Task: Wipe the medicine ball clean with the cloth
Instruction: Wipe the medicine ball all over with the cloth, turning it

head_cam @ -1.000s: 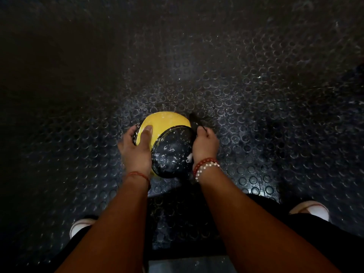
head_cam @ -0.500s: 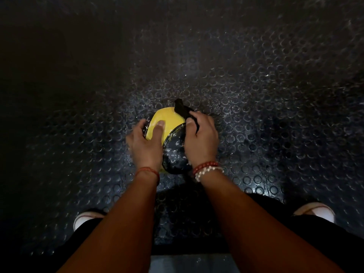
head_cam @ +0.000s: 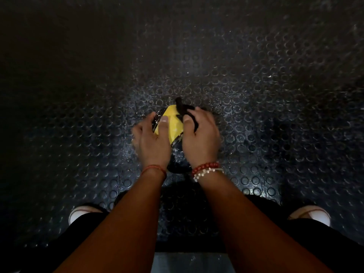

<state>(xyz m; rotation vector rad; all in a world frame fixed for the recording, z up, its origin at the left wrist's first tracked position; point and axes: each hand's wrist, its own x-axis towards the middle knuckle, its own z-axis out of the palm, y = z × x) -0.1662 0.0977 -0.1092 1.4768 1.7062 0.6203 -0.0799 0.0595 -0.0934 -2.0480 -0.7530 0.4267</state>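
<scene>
Ball: medicine ball (head_cam: 174, 127), yellow and black, resting on the studded rubber floor (head_cam: 256, 115) between the two hands, just ahead of the feet.
Left hand: left hand (head_cam: 151, 142) spread and laid flat against the ball's left side, thumb across the yellow panel — steadying, not gripping anything else.
Right hand: right hand (head_cam: 201, 138) curled over the ball's upper right, fingers closed round a dark cloth (head_cam: 184, 111); one end of the cloth sticks up past the ball's far edge, another strip trails over the knuckles.
Contact: cloth pressed to the top of the yellow panel, near the seam with the black section.
Done so far: hard to judge — no visible difference between wiped and unwiped surface in this dim light.
Left to do: probably most of it; black lower half facing the camera uncovered by cloth, underside on the floor hidden and likely needing a turn of the ball.
Stage: wiping under way, near the top.
</scene>
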